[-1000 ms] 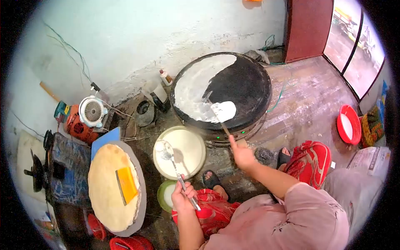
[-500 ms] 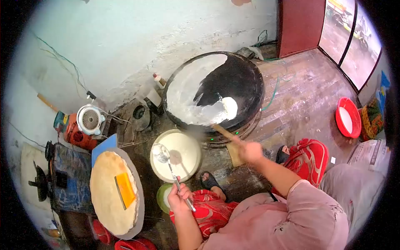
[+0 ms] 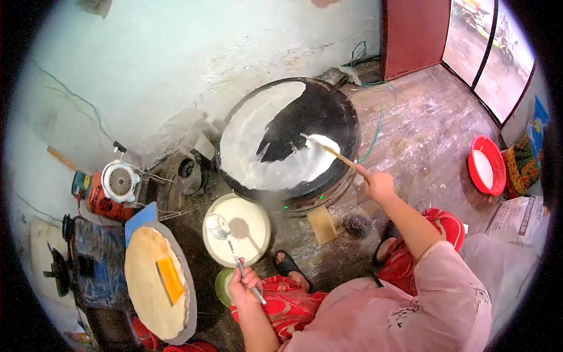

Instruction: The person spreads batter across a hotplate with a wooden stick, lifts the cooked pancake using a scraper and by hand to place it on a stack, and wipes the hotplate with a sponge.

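Note:
My left hand [image 3: 245, 286] is closed around the handle of a metal ladle [image 3: 218, 227], whose batter-coated bowl hangs over a white bucket [image 3: 207, 240] of pale batter. My right hand [image 3: 377, 185] grips a wooden batter spreader [image 3: 343, 157] by its handle. The spreader's far end rests in wet white batter at the right of a large round black griddle [image 3: 319, 111]. A batter layer [image 3: 246, 135] covers the griddle's left and front parts. Its back and right middle show bare black.
At left, a stack of round flatbreads [image 3: 143, 264] carries an orange scraper [image 3: 170, 280]. Behind it stands a white-fronted blower [image 3: 120, 180]. A tan pad [image 3: 322, 224] and a dark round scrubber [image 3: 356, 226] lie before the griddle. A red basin [image 3: 498, 167] sits far right.
My right hand has moved right and away from me, sweeping the spreader from the griddle's front edge to its right side. Batter now extends along the front. The ladle stays over the bucket.

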### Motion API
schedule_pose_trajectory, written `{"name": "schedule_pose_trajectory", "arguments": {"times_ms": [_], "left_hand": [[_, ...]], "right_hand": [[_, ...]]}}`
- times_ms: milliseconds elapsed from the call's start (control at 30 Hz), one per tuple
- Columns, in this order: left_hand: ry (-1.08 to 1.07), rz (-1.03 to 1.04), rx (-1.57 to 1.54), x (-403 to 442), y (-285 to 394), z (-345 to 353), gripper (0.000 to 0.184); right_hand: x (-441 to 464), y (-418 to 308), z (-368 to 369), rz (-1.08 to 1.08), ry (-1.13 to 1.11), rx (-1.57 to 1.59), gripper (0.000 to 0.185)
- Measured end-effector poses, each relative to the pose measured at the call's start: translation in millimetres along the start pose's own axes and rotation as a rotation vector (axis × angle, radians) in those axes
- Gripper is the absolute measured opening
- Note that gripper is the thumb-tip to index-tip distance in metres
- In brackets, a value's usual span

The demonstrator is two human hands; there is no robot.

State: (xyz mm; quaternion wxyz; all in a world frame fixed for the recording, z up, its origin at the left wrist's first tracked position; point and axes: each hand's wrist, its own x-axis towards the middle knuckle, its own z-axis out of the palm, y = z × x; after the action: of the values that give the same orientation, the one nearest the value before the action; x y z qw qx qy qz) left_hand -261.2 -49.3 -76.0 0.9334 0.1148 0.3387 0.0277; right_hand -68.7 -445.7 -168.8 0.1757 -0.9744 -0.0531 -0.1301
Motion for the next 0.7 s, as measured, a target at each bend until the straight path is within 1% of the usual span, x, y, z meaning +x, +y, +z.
{"name": "schedule_pose_trajectory", "arguments": {"times_ms": [67, 100, 133, 167, 200, 267, 300, 367, 433, 467, 533, 567, 633, 667, 700], "left_hand": [[0.006, -0.027, -0.01, 4.8, -2.4, 4.3, 0.029], [-0.002, -0.033, -0.037, 6.8, -3.0, 4.1, 0.029], [0.023, -0.002, -0.007, 7.6, -5.3, 9.3, 0.029], [0.014, 0.005, 0.004, 10.8, -5.0, 7.6, 0.029], [0.006, 0.012, 0.015, 14.5, -4.5, 4.5, 0.029], [0.032, 0.029, 0.012, 14.5, -8.7, 11.0, 0.03], [0.053, 0.047, 0.007, 13.9, -11.9, 15.0, 0.031], [0.056, 0.073, 0.027, 17.1, -16.9, 18.4, 0.03], [0.048, 0.079, 0.036, 23.6, -18.9, 20.7, 0.03], [0.051, 0.089, 0.031, 25.4, -22.1, 24.6, 0.03], [0.048, 0.087, 0.002, 29.7, -25.7, 30.4, 0.03], [0.065, 0.091, -0.006, 32.3, -28.5, 33.5, 0.03], [0.082, 0.098, -0.011, 36.9, -30.4, 38.7, 0.03], [0.107, 0.095, -0.015, 39.9, -29.5, 38.7, 0.03], [0.132, 0.093, -0.024, 42.4, -29.5, 36.5, 0.03]], "right_hand": [[24.6, -3.0, -9.8, 0.208, -0.066, 0.094, 0.044], [26.8, -3.5, -1.2, 0.251, -0.069, 0.279, 0.045], [28.5, -13.7, -1.7, 0.291, -0.072, 0.465, 0.045], [16.3, -19.7, -9.5, 0.244, -0.19, 0.481, 0.046], [1.4, -14.6, -8.2, 0.247, -0.193, 0.481, 0.046], [-24.5, 13.5, -4.8, -0.441, -0.235, 0.05, 0.053], [-19.5, 33.7, -9.2, -0.44, -0.24, 0.05, 0.053], [10.9, 74.9, -22.1, -0.146, -0.23, -0.044, 0.05], [54.8, 97.2, -19.2, -0.158, -0.146, -0.244, 0.048], [70.4, 97.9, -16.1, -0.157, -0.147, -0.245, 0.048], [101.2, 71.8, -16.3, 0.067, -0.11, -0.032, 0.046], [100.0, 68.3, -15.0, 0.063, -0.11, -0.031, 0.046], [81.2, 59.2, -12.4, -0.106, -0.18, 0.118, 0.051], [77.0, 68.6, -21.5, -0.107, -0.178, 0.12, 0.051], [70.9, 88.7, -36.0, -0.227, -0.278, 0.058, 0.051]]}}
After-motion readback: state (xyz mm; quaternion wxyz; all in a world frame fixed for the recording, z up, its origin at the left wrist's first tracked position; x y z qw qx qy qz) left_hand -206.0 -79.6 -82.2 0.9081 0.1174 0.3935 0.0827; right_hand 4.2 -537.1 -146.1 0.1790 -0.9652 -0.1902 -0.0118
